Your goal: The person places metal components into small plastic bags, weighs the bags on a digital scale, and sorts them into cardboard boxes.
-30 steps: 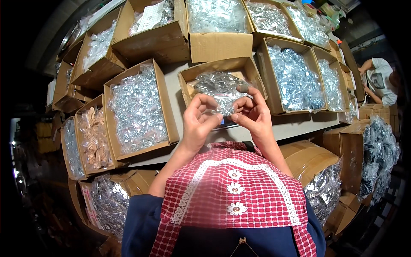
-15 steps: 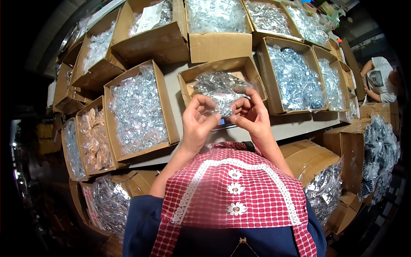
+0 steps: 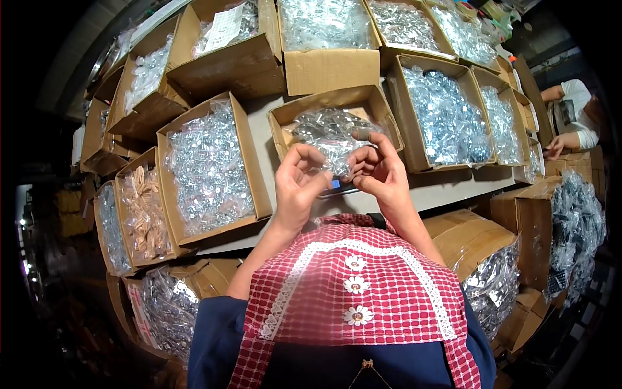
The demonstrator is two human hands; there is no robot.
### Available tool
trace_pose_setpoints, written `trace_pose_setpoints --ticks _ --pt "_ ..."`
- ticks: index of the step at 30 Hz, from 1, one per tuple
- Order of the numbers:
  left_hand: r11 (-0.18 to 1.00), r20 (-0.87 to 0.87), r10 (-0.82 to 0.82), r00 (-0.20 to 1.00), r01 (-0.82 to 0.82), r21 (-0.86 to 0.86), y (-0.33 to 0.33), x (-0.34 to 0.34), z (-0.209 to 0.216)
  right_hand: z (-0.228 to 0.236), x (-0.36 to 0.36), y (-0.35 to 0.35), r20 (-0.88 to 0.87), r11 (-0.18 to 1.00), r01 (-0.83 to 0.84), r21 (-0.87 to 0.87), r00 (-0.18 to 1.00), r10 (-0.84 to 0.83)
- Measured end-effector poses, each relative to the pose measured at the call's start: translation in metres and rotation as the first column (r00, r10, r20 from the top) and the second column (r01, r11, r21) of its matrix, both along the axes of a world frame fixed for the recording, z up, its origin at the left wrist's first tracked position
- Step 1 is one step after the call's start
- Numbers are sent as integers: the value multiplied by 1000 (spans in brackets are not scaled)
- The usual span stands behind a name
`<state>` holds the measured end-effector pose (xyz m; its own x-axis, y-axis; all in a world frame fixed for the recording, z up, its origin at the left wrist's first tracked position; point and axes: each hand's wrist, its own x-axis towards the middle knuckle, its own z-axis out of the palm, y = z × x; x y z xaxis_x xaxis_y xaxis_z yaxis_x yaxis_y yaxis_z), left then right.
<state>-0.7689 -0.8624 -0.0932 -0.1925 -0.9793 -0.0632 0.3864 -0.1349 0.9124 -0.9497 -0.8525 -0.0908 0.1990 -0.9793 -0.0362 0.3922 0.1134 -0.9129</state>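
Observation:
A small clear plastic bag of metal parts (image 3: 337,156) is stretched between my two hands, over the near side of an open cardboard box (image 3: 389,120). My left hand (image 3: 300,178) pinches the bag's left edge between thumb and fingers. On the other side my right hand (image 3: 381,170) pinches its right edge, with a dark band on one finger. Behind the bag, more clear bags of dark metal parts (image 3: 327,123) lie in the box. Part of a device with a small blue display (image 3: 335,184) shows below the bag, between my hands.
Cardboard boxes of bagged metal hardware surround me: one to the left (image 3: 210,165), one to the right (image 3: 447,113), several along the back. Wooden pieces (image 3: 142,211) fill a box at far left. Bulging boxes stand below the table's near edge. Another person (image 3: 573,120) works at far right.
My hands stay almost in place, still pinching the bag, with only slight finger movement. At far right, the other person's arm has shifted, a hand now lower by the boxes.

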Motion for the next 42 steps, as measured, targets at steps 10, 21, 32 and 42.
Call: trace_pose_setpoints --ticks 10,21,32,42 --pt "1000 -3 -19 1000 19 1 0 0 -3 -1 6 1 -55 999 35 13 998 -34" --pt "996 23 -71 997 72 -48 0 0 -5 1 6 0 -118 998 56 -28 991 -59" --pt "997 6 -78 997 78 -22 2 -1 -3 -1 5 0 -17 997 55 45 998 -54" --pt "996 19 -92 996 92 -14 3 -2 -2 0 3 0 -17 998 49 29 999 -48"
